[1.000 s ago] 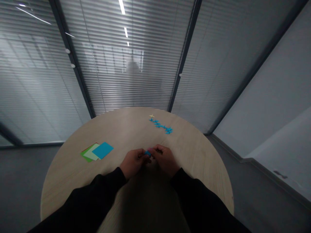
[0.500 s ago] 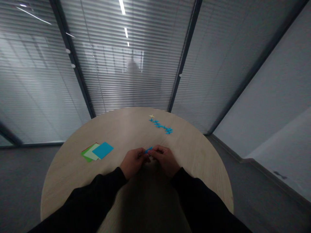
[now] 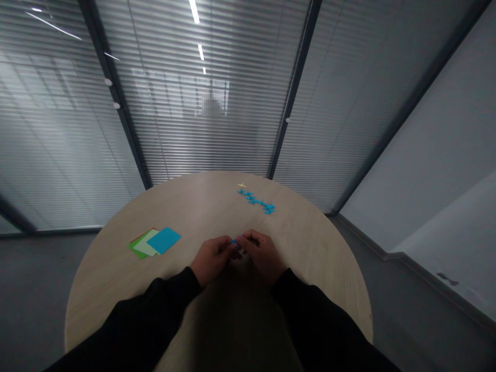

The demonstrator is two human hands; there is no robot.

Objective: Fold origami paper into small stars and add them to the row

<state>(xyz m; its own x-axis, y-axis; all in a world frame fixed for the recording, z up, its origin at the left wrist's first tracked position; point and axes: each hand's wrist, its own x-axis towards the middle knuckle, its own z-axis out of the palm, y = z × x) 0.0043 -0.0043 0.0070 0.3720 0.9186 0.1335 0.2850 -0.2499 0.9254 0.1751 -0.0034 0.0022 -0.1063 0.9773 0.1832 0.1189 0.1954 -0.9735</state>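
Both hands meet over the near-middle of the round wood-grain worktop (image 3: 186,206). Left hand (image 3: 212,260) — grip pinched nearly closed, thumb and finger on one end of a small blue paper piece (image 3: 234,242). Right hand (image 3: 263,256) — same, grip pinched on the other end. Piece sits between the fingertips, mostly covered by them; exact fold can't be told. Lower fingers curled in, partly hidden and in shadow.

Beyond the right hand, toward the far edge: a slanting row of small blue folded-paper figures (image 3: 251,201), bunched at its near right end, with one yellow folded-paper figure (image 3: 242,185) at the far end. Left of the left hand, well apart: overlapping paper sheets, blue sheet (image 3: 164,241) on top, then pale green (image 3: 145,245), brighter green, a red edge showing. Black sleeves (image 3: 155,305) cross the near worktop.
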